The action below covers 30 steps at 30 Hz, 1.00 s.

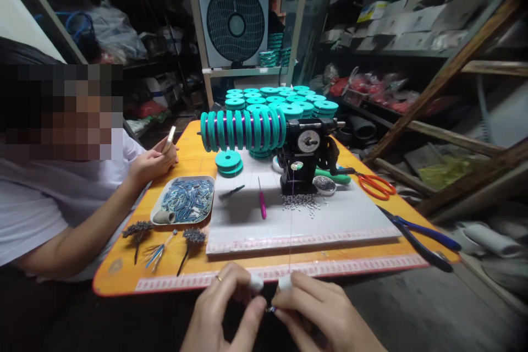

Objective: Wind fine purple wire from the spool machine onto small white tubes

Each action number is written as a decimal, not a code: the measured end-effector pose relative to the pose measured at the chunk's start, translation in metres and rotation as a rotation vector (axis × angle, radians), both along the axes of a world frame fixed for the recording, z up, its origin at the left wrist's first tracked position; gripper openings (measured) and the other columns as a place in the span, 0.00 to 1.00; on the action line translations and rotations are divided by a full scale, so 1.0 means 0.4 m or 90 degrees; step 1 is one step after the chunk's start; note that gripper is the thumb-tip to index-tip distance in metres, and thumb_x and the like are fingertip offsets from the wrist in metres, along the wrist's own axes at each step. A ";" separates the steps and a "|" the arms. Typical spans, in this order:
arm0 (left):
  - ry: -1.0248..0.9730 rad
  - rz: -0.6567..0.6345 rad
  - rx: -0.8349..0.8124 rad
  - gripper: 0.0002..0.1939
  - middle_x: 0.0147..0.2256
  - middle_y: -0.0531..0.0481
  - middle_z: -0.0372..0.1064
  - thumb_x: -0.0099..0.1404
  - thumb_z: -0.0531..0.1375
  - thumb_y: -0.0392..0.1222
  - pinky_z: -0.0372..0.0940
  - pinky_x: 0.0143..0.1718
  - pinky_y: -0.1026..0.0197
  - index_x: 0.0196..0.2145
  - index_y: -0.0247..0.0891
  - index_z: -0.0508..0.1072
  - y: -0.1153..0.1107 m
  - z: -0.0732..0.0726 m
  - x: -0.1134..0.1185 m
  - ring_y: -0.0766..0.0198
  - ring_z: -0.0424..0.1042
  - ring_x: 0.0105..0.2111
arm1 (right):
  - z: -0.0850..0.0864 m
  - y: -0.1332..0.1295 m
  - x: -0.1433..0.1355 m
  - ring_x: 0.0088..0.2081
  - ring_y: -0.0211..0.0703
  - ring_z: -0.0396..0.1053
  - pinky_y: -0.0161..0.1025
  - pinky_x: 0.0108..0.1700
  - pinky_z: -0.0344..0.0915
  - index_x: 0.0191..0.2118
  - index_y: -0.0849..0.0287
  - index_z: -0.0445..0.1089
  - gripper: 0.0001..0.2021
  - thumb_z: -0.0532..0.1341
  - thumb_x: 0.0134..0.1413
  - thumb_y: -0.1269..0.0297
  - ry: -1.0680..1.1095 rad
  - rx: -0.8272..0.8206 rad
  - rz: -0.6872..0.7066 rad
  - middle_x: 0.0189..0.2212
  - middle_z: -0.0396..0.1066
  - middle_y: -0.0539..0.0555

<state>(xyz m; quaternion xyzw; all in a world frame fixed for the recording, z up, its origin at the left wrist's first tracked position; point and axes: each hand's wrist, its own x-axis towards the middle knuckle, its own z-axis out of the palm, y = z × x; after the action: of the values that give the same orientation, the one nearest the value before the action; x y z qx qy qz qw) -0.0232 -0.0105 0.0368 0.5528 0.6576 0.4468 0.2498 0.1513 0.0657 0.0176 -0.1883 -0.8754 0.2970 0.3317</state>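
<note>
Low in the view, in front of the table's near edge, my left hand has thumb and forefinger bent close together beside a tiny dark-and-silver piece. My right hand pinches that piece from the other side. White coverings wrap a fingertip on each hand. A thin line runs from the black winding machine down to my right fingers. A row of turquoise spools sits on the machine's shaft. Small silver bits lie scattered on the white board.
Orange scissors and blue-handled pliers lie at the right. A tray of blue pieces stands left, near a person's forearm and phone. A purple-handled tool lies on the board. More spools stand behind.
</note>
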 end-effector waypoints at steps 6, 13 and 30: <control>0.267 -0.046 -0.005 0.15 0.51 0.47 0.71 0.72 0.45 0.40 0.67 0.52 0.67 0.53 0.41 0.65 0.167 0.078 -0.015 0.70 0.71 0.50 | 0.009 0.000 -0.006 0.30 0.38 0.68 0.32 0.32 0.64 0.37 0.61 0.71 0.09 0.56 0.58 0.80 0.034 0.012 -0.009 0.28 0.69 0.53; 0.483 0.005 -0.102 0.16 0.52 0.33 0.67 0.68 0.54 0.39 0.66 0.54 0.43 0.50 0.27 0.69 0.388 0.064 -0.003 0.49 0.67 0.55 | -0.006 0.008 0.006 0.28 0.37 0.67 0.31 0.29 0.63 0.36 0.62 0.71 0.09 0.57 0.55 0.81 0.064 0.060 -0.008 0.26 0.69 0.53; 0.151 -0.022 0.008 0.18 0.43 0.46 0.67 0.71 0.46 0.39 0.68 0.45 0.65 0.54 0.42 0.67 0.077 0.009 0.002 0.65 0.70 0.43 | -0.012 -0.013 -0.002 0.31 0.36 0.73 0.30 0.35 0.68 0.36 0.57 0.67 0.09 0.58 0.54 0.79 0.182 0.033 -0.159 0.28 0.72 0.49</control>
<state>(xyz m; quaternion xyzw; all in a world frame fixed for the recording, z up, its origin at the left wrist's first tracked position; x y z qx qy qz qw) -0.0225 0.0202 0.0405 0.6147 0.6701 0.3776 0.1744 0.1506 0.0604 0.0130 -0.2426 -0.7968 0.2544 0.4914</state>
